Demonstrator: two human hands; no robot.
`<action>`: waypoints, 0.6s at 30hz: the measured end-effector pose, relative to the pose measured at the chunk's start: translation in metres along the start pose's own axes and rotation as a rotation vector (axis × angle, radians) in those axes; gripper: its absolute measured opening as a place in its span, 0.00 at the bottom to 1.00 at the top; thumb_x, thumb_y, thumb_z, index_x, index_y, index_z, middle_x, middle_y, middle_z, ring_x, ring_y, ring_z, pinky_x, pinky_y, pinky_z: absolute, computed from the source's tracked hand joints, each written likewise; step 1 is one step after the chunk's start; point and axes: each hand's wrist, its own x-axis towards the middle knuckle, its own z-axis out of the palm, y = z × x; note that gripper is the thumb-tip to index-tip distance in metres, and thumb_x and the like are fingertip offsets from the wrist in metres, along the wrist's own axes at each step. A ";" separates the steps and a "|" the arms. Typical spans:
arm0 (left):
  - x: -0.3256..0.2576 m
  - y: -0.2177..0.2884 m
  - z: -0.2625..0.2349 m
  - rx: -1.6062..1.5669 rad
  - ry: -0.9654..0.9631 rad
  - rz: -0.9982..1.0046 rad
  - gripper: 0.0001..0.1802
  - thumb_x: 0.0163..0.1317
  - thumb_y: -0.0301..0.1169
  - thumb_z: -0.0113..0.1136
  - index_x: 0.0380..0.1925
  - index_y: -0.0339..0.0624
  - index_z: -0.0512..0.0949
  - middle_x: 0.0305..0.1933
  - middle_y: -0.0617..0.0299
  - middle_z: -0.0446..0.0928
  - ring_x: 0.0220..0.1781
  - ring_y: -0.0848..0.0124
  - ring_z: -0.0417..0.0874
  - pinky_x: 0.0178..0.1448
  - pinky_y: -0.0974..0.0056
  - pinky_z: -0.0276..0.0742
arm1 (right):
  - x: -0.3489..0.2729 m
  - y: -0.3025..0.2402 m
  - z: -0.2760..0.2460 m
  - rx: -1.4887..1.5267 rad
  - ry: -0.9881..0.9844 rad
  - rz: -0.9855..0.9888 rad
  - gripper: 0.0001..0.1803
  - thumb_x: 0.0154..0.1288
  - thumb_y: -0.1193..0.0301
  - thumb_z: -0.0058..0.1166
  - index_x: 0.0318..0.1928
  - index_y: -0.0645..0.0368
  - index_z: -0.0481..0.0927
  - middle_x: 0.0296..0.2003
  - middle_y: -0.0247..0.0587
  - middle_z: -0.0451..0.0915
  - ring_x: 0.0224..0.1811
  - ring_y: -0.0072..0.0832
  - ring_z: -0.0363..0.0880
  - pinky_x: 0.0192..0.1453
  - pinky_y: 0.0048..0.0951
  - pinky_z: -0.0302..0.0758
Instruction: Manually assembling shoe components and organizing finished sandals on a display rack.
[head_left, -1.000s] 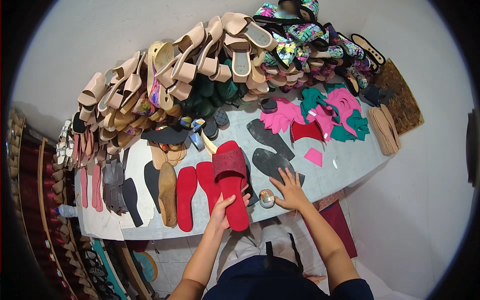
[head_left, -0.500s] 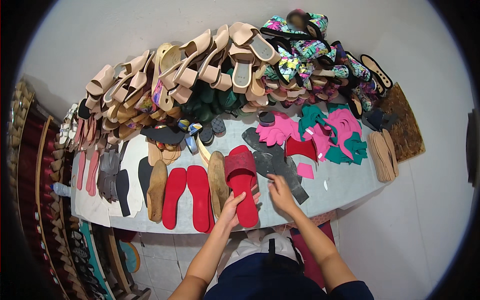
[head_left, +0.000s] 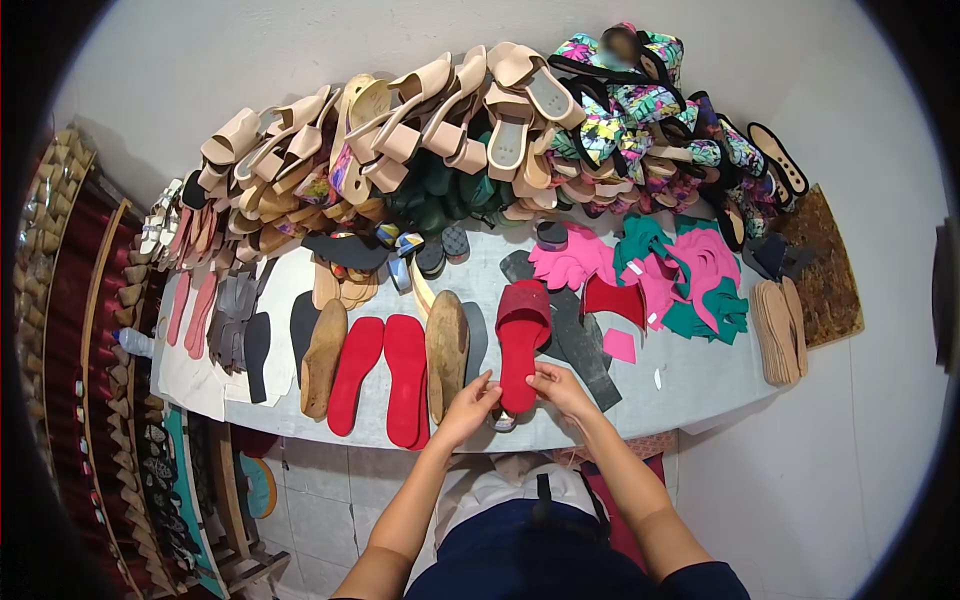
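Note:
A red slide sandal (head_left: 518,365) with a darker red strap lies in front of me, toe pointing away. My left hand (head_left: 472,408) has its fingers closed at the left edge of the heel end. On the opposite edge, my right hand (head_left: 562,390) pinches the heel end, thumb on top. Left of the sandal stands a wooden shoe last (head_left: 447,350), with a dark grey sole piece (head_left: 475,342) behind it. Farther left are red soles (head_left: 405,375) and another wooden last (head_left: 325,360). A small shiny round object (head_left: 503,422) shows partly under the heel end.
Beige block-heel sandals (head_left: 400,110) and floral sandals (head_left: 625,115) are piled along the wall. Pink cutouts (head_left: 570,262), a red upper piece (head_left: 615,300) and black strips (head_left: 580,350) lie to the right. Tan soles (head_left: 775,330) are stacked at the table's right end.
The sandal has moved right and turned a little in my hands. My left hand has shifted to the heel's left edge, and my right hand has come in to grip the right edge.

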 end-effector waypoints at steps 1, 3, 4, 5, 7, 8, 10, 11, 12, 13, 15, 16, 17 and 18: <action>-0.002 -0.005 -0.002 -0.001 0.005 0.000 0.27 0.61 0.32 0.48 0.57 0.30 0.56 0.47 0.56 0.71 0.44 0.72 0.74 0.48 0.70 0.69 | 0.001 0.002 0.000 -0.001 -0.004 0.001 0.19 0.59 0.74 0.49 0.51 0.64 0.68 0.38 0.35 0.76 0.36 0.17 0.73 0.39 0.18 0.69; -0.004 -0.020 -0.005 0.197 0.115 0.111 0.23 0.60 0.28 0.46 0.55 0.29 0.59 0.47 0.55 0.71 0.46 0.72 0.73 0.50 0.70 0.68 | 0.007 0.009 -0.003 -0.037 -0.003 0.015 0.20 0.59 0.74 0.49 0.52 0.65 0.67 0.37 0.35 0.76 0.35 0.17 0.73 0.37 0.18 0.69; -0.007 -0.027 -0.005 0.198 0.118 0.112 0.23 0.60 0.28 0.46 0.55 0.29 0.59 0.47 0.55 0.71 0.46 0.72 0.73 0.50 0.70 0.68 | 0.007 0.013 -0.003 -0.037 -0.006 0.015 0.20 0.59 0.74 0.49 0.52 0.65 0.67 0.37 0.35 0.76 0.35 0.17 0.73 0.37 0.18 0.69; -0.011 -0.035 -0.004 0.324 0.184 0.153 0.21 0.59 0.26 0.46 0.52 0.29 0.62 0.46 0.53 0.72 0.44 0.71 0.75 0.49 0.70 0.69 | 0.006 0.019 -0.002 -0.058 -0.007 0.034 0.21 0.58 0.75 0.49 0.53 0.66 0.66 0.37 0.36 0.76 0.35 0.17 0.73 0.37 0.18 0.69; -0.018 -0.046 -0.002 0.448 0.252 0.191 0.19 0.57 0.25 0.45 0.49 0.29 0.66 0.44 0.51 0.73 0.43 0.69 0.76 0.47 0.69 0.70 | 0.002 0.028 0.002 -0.082 -0.011 0.057 0.21 0.58 0.75 0.48 0.53 0.66 0.65 0.37 0.36 0.76 0.35 0.17 0.73 0.36 0.17 0.69; -0.019 -0.051 -0.002 0.372 0.259 0.177 0.18 0.57 0.25 0.46 0.47 0.29 0.67 0.44 0.50 0.74 0.43 0.68 0.76 0.47 0.69 0.70 | 0.001 0.032 0.004 -0.116 -0.022 0.043 0.22 0.58 0.76 0.48 0.54 0.67 0.64 0.36 0.37 0.76 0.35 0.18 0.73 0.36 0.17 0.69; -0.021 -0.054 -0.002 0.297 0.264 0.163 0.17 0.56 0.25 0.47 0.46 0.29 0.69 0.44 0.50 0.74 0.43 0.67 0.76 0.47 0.69 0.69 | 0.000 0.037 0.008 -0.149 -0.032 0.030 0.23 0.58 0.76 0.48 0.54 0.68 0.64 0.36 0.38 0.76 0.35 0.18 0.73 0.37 0.18 0.69; -0.022 -0.054 -0.003 0.244 0.244 0.142 0.16 0.56 0.25 0.48 0.45 0.30 0.70 0.42 0.51 0.74 0.43 0.68 0.76 0.47 0.69 0.70 | -0.001 0.039 0.010 -0.105 -0.024 0.015 0.21 0.58 0.76 0.49 0.53 0.67 0.65 0.36 0.37 0.75 0.35 0.18 0.73 0.36 0.18 0.70; -0.022 -0.053 -0.003 0.190 0.223 0.121 0.16 0.55 0.25 0.48 0.44 0.30 0.70 0.41 0.52 0.75 0.42 0.69 0.77 0.46 0.69 0.70 | -0.001 0.040 0.012 -0.062 -0.014 0.000 0.20 0.58 0.75 0.49 0.51 0.66 0.67 0.35 0.36 0.75 0.34 0.18 0.72 0.36 0.18 0.70; -0.023 -0.052 -0.003 0.190 0.222 0.121 0.16 0.55 0.25 0.48 0.44 0.30 0.70 0.41 0.52 0.75 0.42 0.69 0.77 0.46 0.69 0.70 | -0.001 0.041 0.013 -0.019 -0.004 -0.016 0.18 0.58 0.75 0.50 0.50 0.65 0.69 0.34 0.34 0.75 0.33 0.17 0.72 0.36 0.18 0.70; -0.026 -0.049 -0.003 0.206 0.241 0.037 0.16 0.55 0.25 0.49 0.44 0.31 0.71 0.38 0.54 0.76 0.38 0.71 0.77 0.44 0.70 0.71 | -0.002 0.042 0.017 -0.065 0.008 -0.004 0.18 0.58 0.75 0.50 0.50 0.65 0.69 0.34 0.34 0.75 0.33 0.17 0.72 0.35 0.18 0.70; -0.026 -0.049 -0.004 0.206 0.242 0.038 0.16 0.55 0.25 0.49 0.44 0.31 0.71 0.38 0.54 0.76 0.38 0.71 0.77 0.44 0.70 0.71 | -0.003 0.041 0.018 -0.112 0.020 0.008 0.18 0.58 0.76 0.50 0.49 0.66 0.69 0.33 0.34 0.74 0.32 0.17 0.71 0.34 0.18 0.70; -0.026 -0.050 -0.004 0.219 0.238 0.058 0.16 0.54 0.25 0.51 0.44 0.31 0.71 0.37 0.55 0.76 0.37 0.72 0.77 0.43 0.70 0.71 | -0.004 0.039 0.019 -0.112 0.019 0.007 0.18 0.58 0.76 0.50 0.49 0.66 0.69 0.33 0.34 0.74 0.32 0.17 0.71 0.34 0.18 0.70; -0.027 -0.051 -0.004 0.232 0.233 0.077 0.16 0.54 0.26 0.52 0.43 0.31 0.71 0.36 0.56 0.76 0.36 0.73 0.77 0.41 0.71 0.71 | -0.005 0.037 0.020 -0.132 0.025 0.006 0.16 0.58 0.77 0.48 0.48 0.67 0.69 0.33 0.36 0.75 0.32 0.18 0.73 0.35 0.19 0.71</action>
